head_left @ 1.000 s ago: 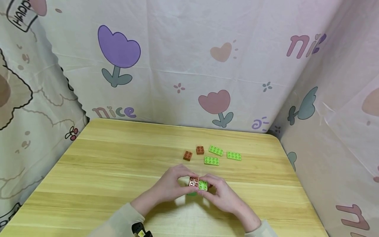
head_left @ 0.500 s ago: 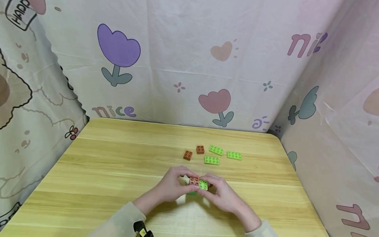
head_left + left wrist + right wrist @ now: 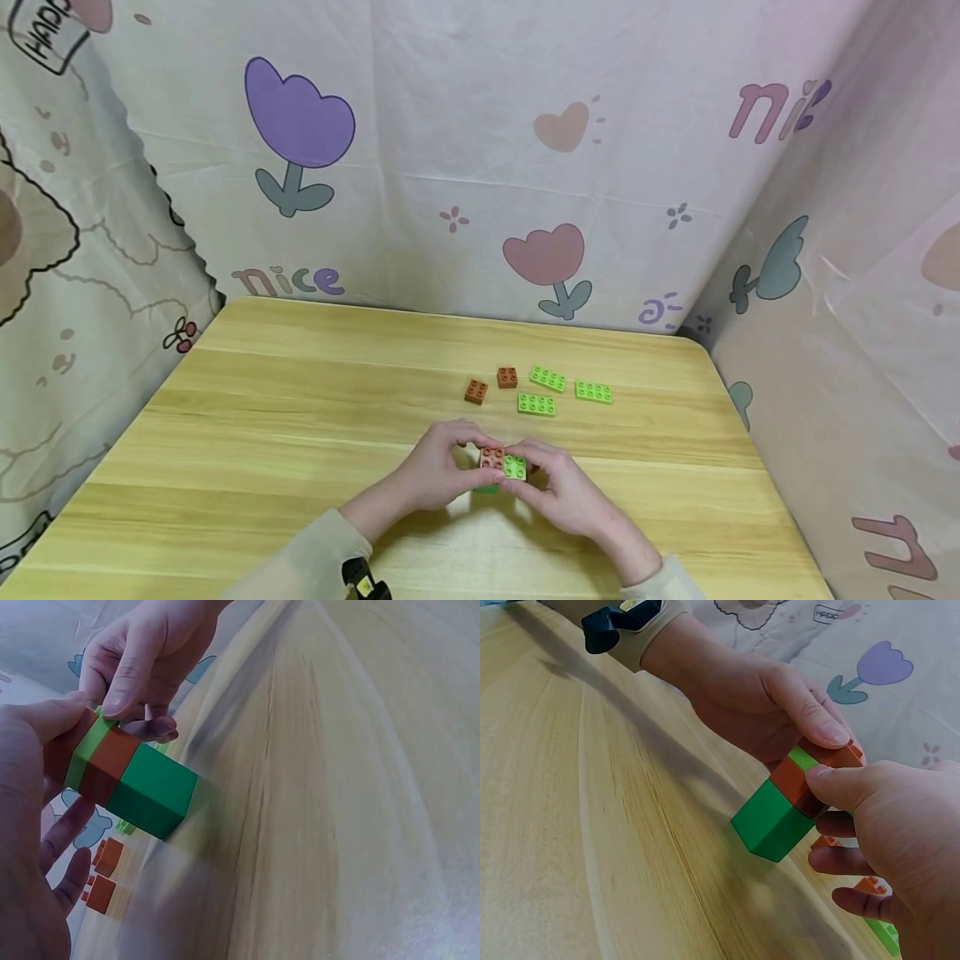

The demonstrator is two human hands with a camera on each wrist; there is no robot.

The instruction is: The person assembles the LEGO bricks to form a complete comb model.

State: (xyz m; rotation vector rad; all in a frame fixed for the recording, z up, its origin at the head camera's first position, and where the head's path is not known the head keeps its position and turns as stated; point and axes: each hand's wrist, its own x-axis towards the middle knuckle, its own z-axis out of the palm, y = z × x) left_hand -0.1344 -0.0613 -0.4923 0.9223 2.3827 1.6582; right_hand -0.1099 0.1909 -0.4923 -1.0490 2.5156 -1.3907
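Note:
Both hands meet at a small stack of toy building bricks near the middle of the table. My left hand [image 3: 435, 468] pinches the reddish-brown top brick [image 3: 492, 457] between thumb and fingers. Beneath that brick lies a thin light green brick [image 3: 515, 467], whose studs stick out on the right; my right hand [image 3: 558, 487] pinches it. Lower down come another brown brick [image 3: 109, 766] and a dark green block [image 3: 154, 791] at the bottom. Whether that block touches the table, I cannot tell.
Beyond the hands lie two loose brown bricks [image 3: 476, 392] and three light green bricks [image 3: 536, 405]. The wooden table [image 3: 300, 375] ends at a printed cloth [image 3: 420, 150] behind and at the sides. A black device [image 3: 366, 579] sits at the left sleeve.
The hands and the stack stay almost where they were, with the same grip. The whole head view shifts very slightly.

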